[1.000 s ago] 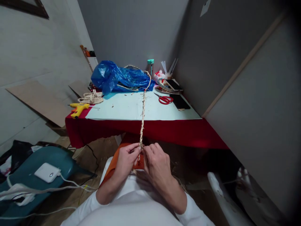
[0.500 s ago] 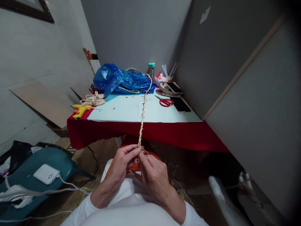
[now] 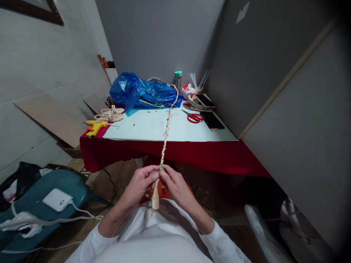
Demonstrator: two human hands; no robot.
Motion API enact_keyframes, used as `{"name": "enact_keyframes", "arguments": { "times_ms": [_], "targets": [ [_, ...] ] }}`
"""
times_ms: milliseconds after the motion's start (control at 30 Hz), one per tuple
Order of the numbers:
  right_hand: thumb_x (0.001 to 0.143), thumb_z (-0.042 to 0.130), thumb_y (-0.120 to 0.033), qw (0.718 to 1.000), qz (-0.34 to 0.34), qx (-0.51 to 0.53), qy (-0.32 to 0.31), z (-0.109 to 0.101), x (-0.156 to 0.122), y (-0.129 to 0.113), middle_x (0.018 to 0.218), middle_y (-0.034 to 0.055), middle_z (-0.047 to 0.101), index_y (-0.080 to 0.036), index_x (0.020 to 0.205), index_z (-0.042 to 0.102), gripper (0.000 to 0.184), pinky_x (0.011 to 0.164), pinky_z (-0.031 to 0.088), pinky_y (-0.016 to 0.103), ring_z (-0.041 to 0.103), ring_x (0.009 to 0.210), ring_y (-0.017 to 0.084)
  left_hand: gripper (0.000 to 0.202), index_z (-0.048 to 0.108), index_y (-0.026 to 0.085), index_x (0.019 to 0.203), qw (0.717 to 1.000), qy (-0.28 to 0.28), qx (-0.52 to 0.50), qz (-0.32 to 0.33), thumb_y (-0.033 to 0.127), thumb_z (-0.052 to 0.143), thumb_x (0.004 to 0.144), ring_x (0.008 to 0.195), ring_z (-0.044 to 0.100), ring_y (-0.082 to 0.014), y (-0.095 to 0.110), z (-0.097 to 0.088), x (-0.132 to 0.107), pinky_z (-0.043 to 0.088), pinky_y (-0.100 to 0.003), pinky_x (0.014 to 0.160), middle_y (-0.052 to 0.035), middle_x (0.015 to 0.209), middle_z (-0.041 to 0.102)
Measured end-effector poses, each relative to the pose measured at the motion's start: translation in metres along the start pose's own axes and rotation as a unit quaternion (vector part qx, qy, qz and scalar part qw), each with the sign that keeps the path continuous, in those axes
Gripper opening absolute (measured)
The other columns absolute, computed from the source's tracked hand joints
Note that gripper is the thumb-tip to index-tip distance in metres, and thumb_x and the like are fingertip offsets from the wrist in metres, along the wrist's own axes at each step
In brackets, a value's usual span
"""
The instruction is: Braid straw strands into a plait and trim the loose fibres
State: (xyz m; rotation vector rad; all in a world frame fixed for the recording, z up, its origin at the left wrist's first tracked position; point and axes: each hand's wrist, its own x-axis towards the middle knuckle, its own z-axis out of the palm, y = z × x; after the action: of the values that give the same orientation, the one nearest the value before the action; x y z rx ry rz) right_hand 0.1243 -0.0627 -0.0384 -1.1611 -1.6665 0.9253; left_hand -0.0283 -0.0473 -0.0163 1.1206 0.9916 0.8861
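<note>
A pale braided straw cord [image 3: 165, 140] runs from the blue plastic bag at the back of the table, over the table's front edge and down to my hands. My left hand [image 3: 144, 182] pinches the near end of the braid between thumb and fingers. Right beside it, my right hand [image 3: 173, 180] grips the same spot from the other side, the fingertips almost touching. Below the fingers hangs a loose flat strand [image 3: 155, 199] of the straw, over my lap. The exact crossing of strands under my fingertips is hidden.
On the table's pale sheet [image 3: 142, 128] lie red-handled scissors [image 3: 195, 117], a dark phone [image 3: 212, 120] and straw scraps. A yellow glue gun [image 3: 96, 128], coiled braid [image 3: 110, 114] and the blue plastic bag [image 3: 131, 91] surround it. A green chair [image 3: 74, 182] holds a white power bank [image 3: 57, 199] with cables.
My right hand has shifted up and left, level with my left hand at the braid's end. A wide loose strand now shows hanging below. The view has tilted slightly.
</note>
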Motion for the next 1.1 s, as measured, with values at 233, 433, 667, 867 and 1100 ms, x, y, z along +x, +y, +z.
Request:
{"name": "enact_keyframes", "arguments": {
  "times_ms": [233,433,667,867,1100],
  "targets": [
    [0.101,0.041,-0.031,0.999,0.014,0.051,-0.001,0.004,0.001,0.006,0.102,0.0036,0.075,-0.021,0.112,0.072,0.034,0.086,0.049,0.027,0.067,0.093,0.018,0.033,0.059,0.015,0.100,0.998,-0.047,0.034,0.011,0.044,0.066,0.084,0.048,0.035,-0.0063,-0.004,0.003,-0.003,0.025,-0.018,0.046,0.0071,0.061,0.048],
    [0.100,0.042,-0.039,1.000,0.028,0.014,0.004,0.003,-0.001,0.008,0.064,-0.0022,0.055,-0.017,0.077,0.066,0.041,0.060,0.034,0.024,0.046,0.059,0.012,0.028,0.047,0.020,0.107,0.993,-0.025,0.108,0.041,0.042,0.056,0.092,0.042,0.035,-0.0084,-0.009,0.000,-0.004,0.025,-0.019,0.045,0.0110,0.052,0.046],
    [0.099,0.043,-0.042,1.000,0.028,0.008,-0.004,-0.006,0.000,0.009,0.062,-0.0026,0.048,-0.018,0.068,0.059,0.042,0.061,0.032,0.024,0.040,0.060,0.012,0.019,0.059,0.021,0.095,0.971,0.003,0.226,0.071,0.038,0.050,0.094,0.041,0.045,-0.0125,0.002,-0.006,-0.010,0.034,-0.022,0.050,0.0079,0.044,0.050],
    [0.095,0.051,-0.043,0.998,0.044,0.053,-0.005,-0.021,-0.003,0.015,0.055,-0.0025,0.051,-0.017,0.062,0.058,0.043,0.058,0.034,0.024,0.043,0.055,0.011,0.022,0.071,0.019,0.081,0.955,0.030,0.281,0.093,0.036,0.058,0.088,0.064,0.058,-0.0164,0.017,-0.025,-0.013,0.042,-0.024,0.064,-0.0019,0.076,0.070],
    [0.096,0.049,-0.043,0.982,0.077,0.173,0.009,-0.004,-0.006,0.009,0.075,0.0049,0.071,-0.015,0.093,0.072,0.037,0.066,0.045,0.026,0.059,0.067,0.015,0.018,0.072,0.021,0.079,0.946,-0.011,0.306,0.107,0.029,0.059,0.088,0.068,0.060,-0.0175,0.006,-0.001,-0.036,0.041,-0.024,0.066,-0.0011,0.072,0.070]
  ]
}}
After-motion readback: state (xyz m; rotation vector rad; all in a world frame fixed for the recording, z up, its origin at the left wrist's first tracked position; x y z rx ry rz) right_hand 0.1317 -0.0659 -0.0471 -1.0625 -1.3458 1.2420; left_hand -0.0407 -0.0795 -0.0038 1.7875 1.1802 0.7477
